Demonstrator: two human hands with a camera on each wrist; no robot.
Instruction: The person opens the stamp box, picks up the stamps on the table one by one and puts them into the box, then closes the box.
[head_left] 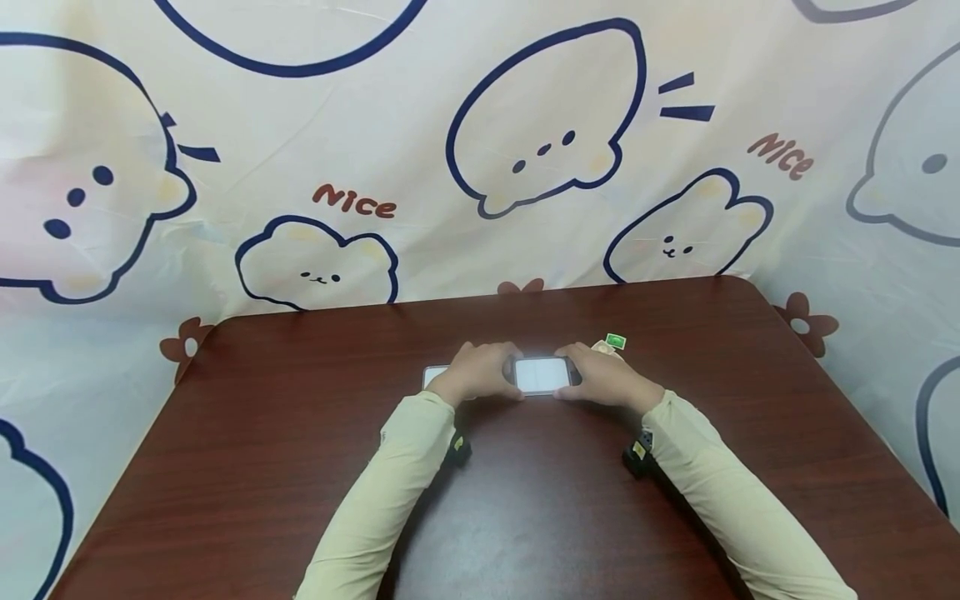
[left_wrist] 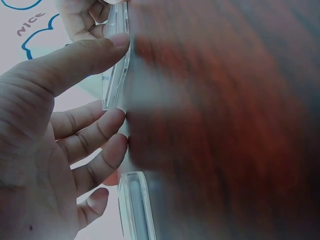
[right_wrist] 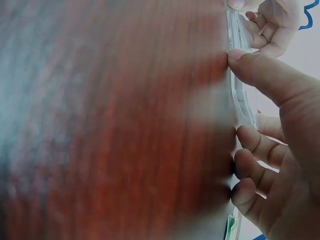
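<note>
A flat, clear plastic case (head_left: 542, 376) lies flat, close over the brown table, between my two hands. My left hand (head_left: 478, 372) pinches its left end, the thumb on the near edge and the fingers round the far side. At the opposite end my right hand (head_left: 606, 380) grips it the same way. In the left wrist view, the case (left_wrist: 116, 70) shows as a thin see-through slab under the thumb. Behind my left hand, a second clear case (head_left: 432, 374) lies on the table, partly hidden by that hand.
Just beyond my right hand are a small green card (head_left: 616, 341) and pale paper pieces (head_left: 603, 347), partly covered by the hand. The brown wooden table (head_left: 300, 450) meets a printed cloth backdrop (head_left: 427, 250) at its far edge.
</note>
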